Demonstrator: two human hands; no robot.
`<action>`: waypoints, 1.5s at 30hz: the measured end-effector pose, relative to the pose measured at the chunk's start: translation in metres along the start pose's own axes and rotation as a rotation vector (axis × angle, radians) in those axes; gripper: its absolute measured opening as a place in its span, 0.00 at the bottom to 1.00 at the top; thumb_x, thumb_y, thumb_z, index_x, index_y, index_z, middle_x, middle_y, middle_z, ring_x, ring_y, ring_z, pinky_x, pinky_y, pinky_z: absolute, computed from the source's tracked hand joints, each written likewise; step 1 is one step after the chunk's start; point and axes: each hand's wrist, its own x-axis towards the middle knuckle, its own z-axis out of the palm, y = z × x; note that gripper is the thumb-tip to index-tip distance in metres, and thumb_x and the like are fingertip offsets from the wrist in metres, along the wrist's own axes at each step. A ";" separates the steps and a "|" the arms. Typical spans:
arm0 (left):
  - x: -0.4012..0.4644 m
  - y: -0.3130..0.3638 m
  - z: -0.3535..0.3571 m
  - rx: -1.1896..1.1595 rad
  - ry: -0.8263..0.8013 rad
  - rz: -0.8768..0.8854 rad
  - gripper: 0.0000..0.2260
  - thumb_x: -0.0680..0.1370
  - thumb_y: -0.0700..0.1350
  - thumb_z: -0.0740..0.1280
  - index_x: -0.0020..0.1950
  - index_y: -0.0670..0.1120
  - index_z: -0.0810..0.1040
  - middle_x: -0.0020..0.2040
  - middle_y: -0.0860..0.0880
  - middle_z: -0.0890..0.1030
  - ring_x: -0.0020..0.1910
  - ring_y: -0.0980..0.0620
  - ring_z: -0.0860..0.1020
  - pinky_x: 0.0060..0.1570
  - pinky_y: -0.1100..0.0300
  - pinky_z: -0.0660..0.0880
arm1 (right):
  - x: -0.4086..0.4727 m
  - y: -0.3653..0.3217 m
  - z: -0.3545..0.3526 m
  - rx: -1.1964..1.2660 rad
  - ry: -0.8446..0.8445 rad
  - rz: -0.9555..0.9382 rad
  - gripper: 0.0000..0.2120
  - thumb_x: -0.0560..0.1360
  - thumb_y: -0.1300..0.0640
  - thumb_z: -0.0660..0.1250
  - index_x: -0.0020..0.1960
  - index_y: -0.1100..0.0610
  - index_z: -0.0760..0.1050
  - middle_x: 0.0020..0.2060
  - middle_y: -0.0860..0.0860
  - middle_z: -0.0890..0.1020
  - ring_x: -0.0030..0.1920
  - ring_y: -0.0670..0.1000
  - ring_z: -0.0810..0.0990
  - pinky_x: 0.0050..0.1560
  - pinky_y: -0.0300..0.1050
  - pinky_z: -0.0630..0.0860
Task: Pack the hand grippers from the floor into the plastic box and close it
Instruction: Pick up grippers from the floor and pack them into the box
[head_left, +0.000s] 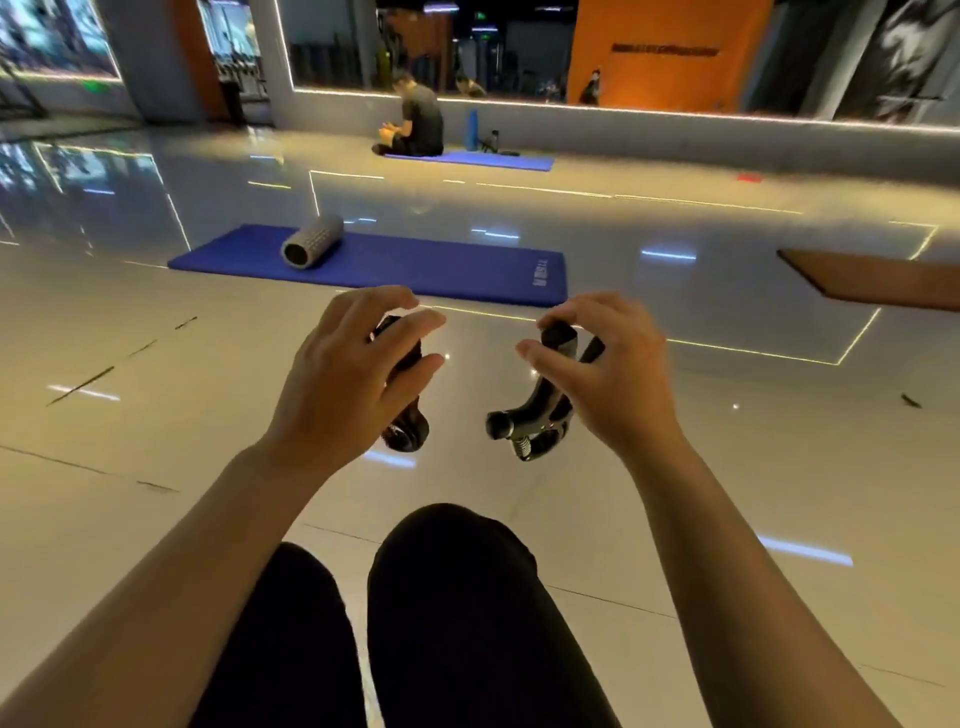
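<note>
My left hand (348, 374) reaches over a black hand gripper (408, 434) low above the floor. Thumb and fingers close round its upper handles, which the hand mostly hides. My right hand (597, 364) pinches the top of a second black and grey hand gripper (540, 405). This gripper's spring end points down toward me, and its two handles spread apart under my fingers. No plastic box shows in the head view.
My knees in black trousers (457, 597) are just below the hands. A blue mat (415, 265) with a grey foam roller (311, 241) lies ahead. A person sits on another mat (470, 158) by the far wall. A brown board (878, 280) lies at right.
</note>
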 end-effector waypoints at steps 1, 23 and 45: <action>0.004 0.010 -0.001 -0.015 0.009 0.015 0.17 0.77 0.52 0.62 0.59 0.42 0.77 0.56 0.42 0.77 0.55 0.44 0.74 0.53 0.57 0.70 | -0.004 0.002 -0.011 0.005 0.010 0.011 0.12 0.70 0.45 0.71 0.48 0.52 0.79 0.48 0.42 0.74 0.53 0.45 0.70 0.54 0.46 0.71; 0.104 0.348 0.103 -0.826 0.013 0.632 0.12 0.76 0.48 0.69 0.57 0.47 0.77 0.52 0.46 0.79 0.56 0.44 0.75 0.49 0.46 0.75 | -0.208 0.055 -0.295 -0.444 0.577 0.639 0.10 0.64 0.46 0.76 0.42 0.50 0.80 0.43 0.41 0.77 0.47 0.44 0.76 0.43 0.35 0.71; 0.047 0.549 0.128 -1.280 -0.246 0.720 0.14 0.74 0.53 0.67 0.52 0.45 0.81 0.49 0.49 0.81 0.54 0.46 0.76 0.53 0.54 0.73 | -0.366 0.073 -0.386 -0.644 0.898 1.083 0.08 0.66 0.48 0.75 0.42 0.49 0.79 0.42 0.40 0.78 0.47 0.40 0.75 0.43 0.33 0.68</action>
